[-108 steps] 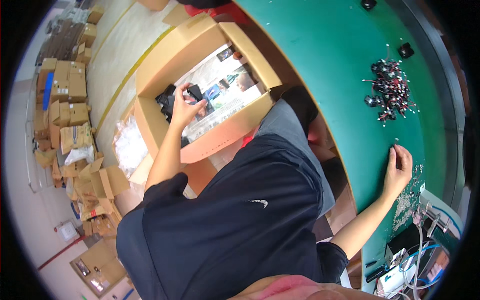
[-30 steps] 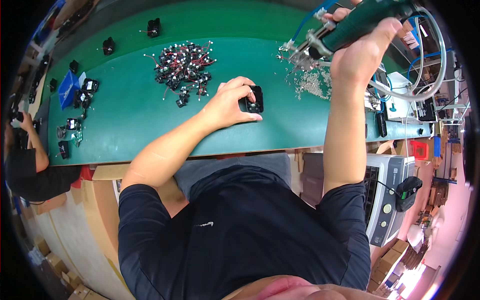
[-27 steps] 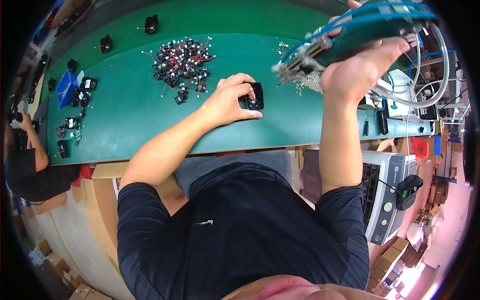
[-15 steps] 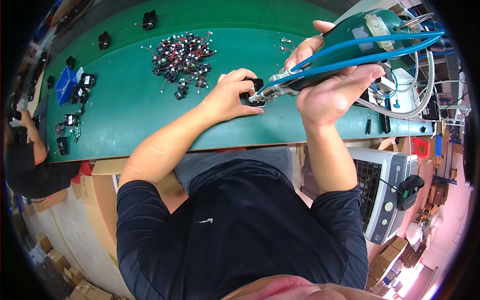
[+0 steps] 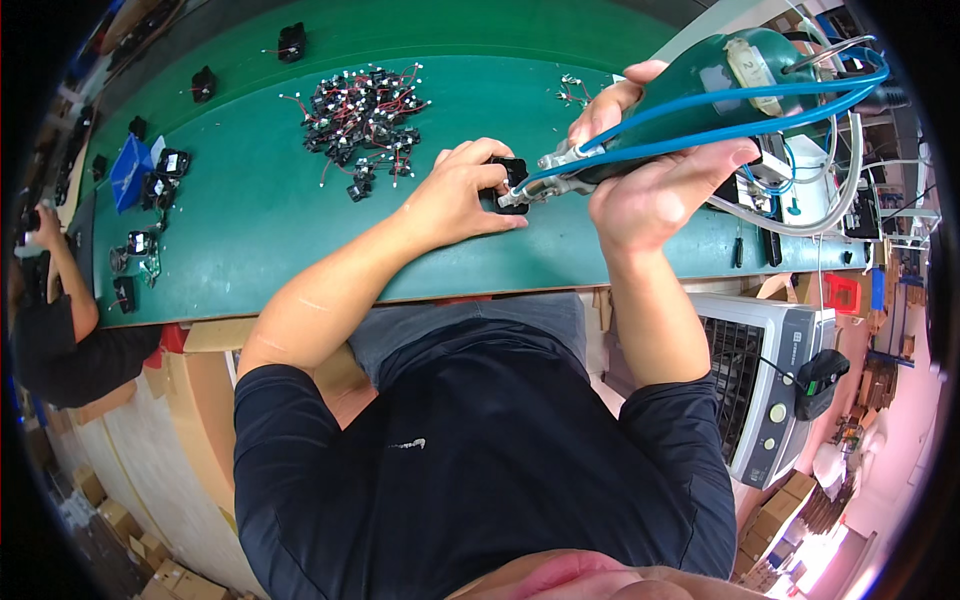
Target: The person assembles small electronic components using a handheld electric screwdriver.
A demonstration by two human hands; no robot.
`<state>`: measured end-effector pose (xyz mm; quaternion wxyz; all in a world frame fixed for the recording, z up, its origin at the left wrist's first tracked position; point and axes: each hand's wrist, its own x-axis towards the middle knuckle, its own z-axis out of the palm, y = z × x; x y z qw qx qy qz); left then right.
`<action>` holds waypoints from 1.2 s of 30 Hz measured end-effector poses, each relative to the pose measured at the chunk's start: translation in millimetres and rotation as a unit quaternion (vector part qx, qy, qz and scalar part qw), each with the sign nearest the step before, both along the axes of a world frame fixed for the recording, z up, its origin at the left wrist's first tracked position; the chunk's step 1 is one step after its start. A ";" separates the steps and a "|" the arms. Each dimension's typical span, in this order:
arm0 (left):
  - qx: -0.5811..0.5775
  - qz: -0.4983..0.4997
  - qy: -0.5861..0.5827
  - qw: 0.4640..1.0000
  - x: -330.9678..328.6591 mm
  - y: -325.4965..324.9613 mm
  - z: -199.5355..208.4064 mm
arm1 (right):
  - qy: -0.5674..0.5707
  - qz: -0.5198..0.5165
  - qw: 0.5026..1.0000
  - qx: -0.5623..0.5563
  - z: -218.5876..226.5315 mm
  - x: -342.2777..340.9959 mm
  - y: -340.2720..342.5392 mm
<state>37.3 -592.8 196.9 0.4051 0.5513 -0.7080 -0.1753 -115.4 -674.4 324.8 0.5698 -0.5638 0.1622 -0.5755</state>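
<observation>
On the green tabletop my left hand point(image 5: 458, 195) pinches a small black plastic part point(image 5: 516, 172), its fingers at the far and left sides. My right hand point(image 5: 650, 195) is closed around a green power screwdriver point(image 5: 690, 97) with blue air tubes point(image 5: 740, 98) along its body. Fingers show on its far side, the palm on its near side. The metal nose point(image 5: 555, 178) points down and left, its tip at the black part. Whether the tip touches a screw is too small to tell.
A heap of black parts with red wires point(image 5: 365, 120) lies beyond my left hand. Several black units and a blue bin point(image 5: 130, 170) stand at the left. A small black-handled tool point(image 5: 738, 252) lies near the right edge. A grey-white air cooler point(image 5: 765, 390) stands below. Another person point(image 5: 75, 340) works far left.
The screwdriver's rear end has dipped slightly, with small shifts in its tubes. My left hand and the black part have stayed put. The other person's arm at far left has moved.
</observation>
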 end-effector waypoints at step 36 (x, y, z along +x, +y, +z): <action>0.007 0.015 0.024 1.000 -0.9 2.5 7.2 | 0.007 0.010 1.000 -0.027 -7.7 20.6 -3.0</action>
